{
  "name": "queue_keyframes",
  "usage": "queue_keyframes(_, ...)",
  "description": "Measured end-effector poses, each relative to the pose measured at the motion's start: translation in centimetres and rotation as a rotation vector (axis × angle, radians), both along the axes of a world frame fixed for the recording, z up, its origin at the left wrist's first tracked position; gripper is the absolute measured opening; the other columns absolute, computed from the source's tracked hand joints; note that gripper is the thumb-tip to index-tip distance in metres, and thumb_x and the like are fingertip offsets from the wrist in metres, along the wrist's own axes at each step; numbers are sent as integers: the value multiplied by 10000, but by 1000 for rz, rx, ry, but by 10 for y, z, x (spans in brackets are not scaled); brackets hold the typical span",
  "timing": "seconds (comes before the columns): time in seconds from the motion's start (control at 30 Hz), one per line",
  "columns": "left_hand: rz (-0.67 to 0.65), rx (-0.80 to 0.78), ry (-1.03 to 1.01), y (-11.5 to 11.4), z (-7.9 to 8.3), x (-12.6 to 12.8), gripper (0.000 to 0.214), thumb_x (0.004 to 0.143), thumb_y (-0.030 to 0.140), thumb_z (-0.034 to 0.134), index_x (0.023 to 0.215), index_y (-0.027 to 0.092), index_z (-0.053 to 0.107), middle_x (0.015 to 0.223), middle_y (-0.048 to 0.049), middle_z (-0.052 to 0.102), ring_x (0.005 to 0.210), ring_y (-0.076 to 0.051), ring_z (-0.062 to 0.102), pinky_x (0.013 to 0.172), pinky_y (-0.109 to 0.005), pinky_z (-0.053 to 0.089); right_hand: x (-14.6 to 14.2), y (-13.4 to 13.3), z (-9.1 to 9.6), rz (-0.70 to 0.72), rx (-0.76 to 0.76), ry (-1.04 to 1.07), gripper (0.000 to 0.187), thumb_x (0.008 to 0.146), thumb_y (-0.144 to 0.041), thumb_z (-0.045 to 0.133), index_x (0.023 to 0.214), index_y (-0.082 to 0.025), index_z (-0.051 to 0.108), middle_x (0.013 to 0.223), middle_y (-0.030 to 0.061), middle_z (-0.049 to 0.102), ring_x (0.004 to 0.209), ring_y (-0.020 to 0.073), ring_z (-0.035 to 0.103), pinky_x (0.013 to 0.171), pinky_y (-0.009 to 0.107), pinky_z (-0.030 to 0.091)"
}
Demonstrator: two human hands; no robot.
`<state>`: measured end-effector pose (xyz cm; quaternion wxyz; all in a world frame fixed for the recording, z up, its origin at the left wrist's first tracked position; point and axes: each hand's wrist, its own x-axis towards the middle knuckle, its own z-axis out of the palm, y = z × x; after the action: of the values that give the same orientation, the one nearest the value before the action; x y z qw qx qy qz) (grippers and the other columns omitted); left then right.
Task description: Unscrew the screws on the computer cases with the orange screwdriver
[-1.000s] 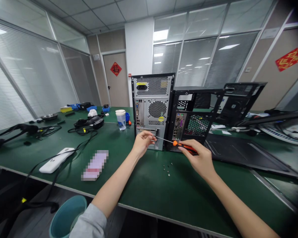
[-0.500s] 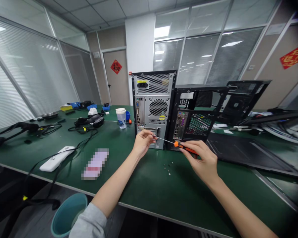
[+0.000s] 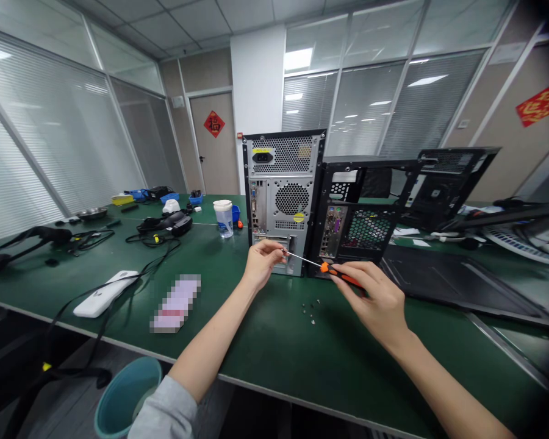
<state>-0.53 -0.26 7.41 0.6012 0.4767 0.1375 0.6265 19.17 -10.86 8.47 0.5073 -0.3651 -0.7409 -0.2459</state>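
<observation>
My right hand (image 3: 373,299) is closed round the orange and black handle of a screwdriver (image 3: 305,260), whose thin shaft points left. At its tip, my left hand (image 3: 261,263) pinches thumb and fingers together; what lies between them is too small to make out. Both hands are in front of the lower back panel of an upright computer case (image 3: 289,228), near its expansion slots. Part of that panel is hidden by my left fingers. Several small screws (image 3: 312,312) lie on the green table (image 3: 274,341) below the hands.
A second, open computer case (image 3: 361,244) stands against the first one's right side. A black side panel (image 3: 462,283) lies farther right. To the left are a plastic cup (image 3: 224,219), a white device (image 3: 105,294) and cables (image 3: 153,262). A teal bin (image 3: 119,399) stands below the table edge.
My left fingertips have drawn slightly closer together at the screwdriver's tip. My right hand has shifted a little to the right and down, still holding the handle.
</observation>
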Motion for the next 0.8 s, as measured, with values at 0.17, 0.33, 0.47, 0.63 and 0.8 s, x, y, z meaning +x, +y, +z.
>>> queue_keyframes(0.17, 46, 4, 42, 5, -1, -2, 400, 464, 383, 898, 676, 140, 660, 621, 3, 661, 586, -100, 643, 498, -166, 520, -2, 6, -3, -63, -21, -136, 207, 853, -160, 584, 1051, -118, 625, 870, 93, 684, 787, 185, 653, 737, 299, 526)
queue_keyframes(0.33, 88, 39, 76, 6, -1, -4, 365, 500, 381, 882, 690, 147, 678, 639, -1, 669, 594, -109, 652, 498, -172, 523, -5, 13, -7, -107, -109, -185, 201, 902, -240, 520, 1020, -123, 633, 825, 76, 701, 725, 181, 669, 641, 280, 508)
queue_keyframes(0.47, 146, 109, 181, 11, 4, -14, 372, 543, 386, 864, 779, 151, 700, 660, -11, 677, 603, -120, 656, 511, -184, 516, -8, 17, -7, -75, -237, -120, 223, 919, -286, 479, 983, -139, 633, 876, 93, 719, 732, 192, 686, 642, 285, 513)
queue_keyframes(0.63, 311, 127, 189, 31, 6, -42, 527, 693, 610, 689, 966, 159, 678, 716, -23, 667, 518, -73, 591, 447, -157, 450, -19, 23, -5, -24, -502, 73, 212, 897, -339, 494, 936, -175, 622, 813, 68, 726, 681, 187, 678, 614, 275, 490)
queue_keyframes(0.8, 664, 19, 278, 60, -9, -64, 367, 813, 518, 590, 881, 165, 660, 682, -3, 606, 560, -77, 565, 512, -168, 458, -41, 35, -11, 192, -849, 271, 222, 885, -396, 472, 831, -192, 540, 663, 14, 685, 525, 129, 597, 522, 235, 437)
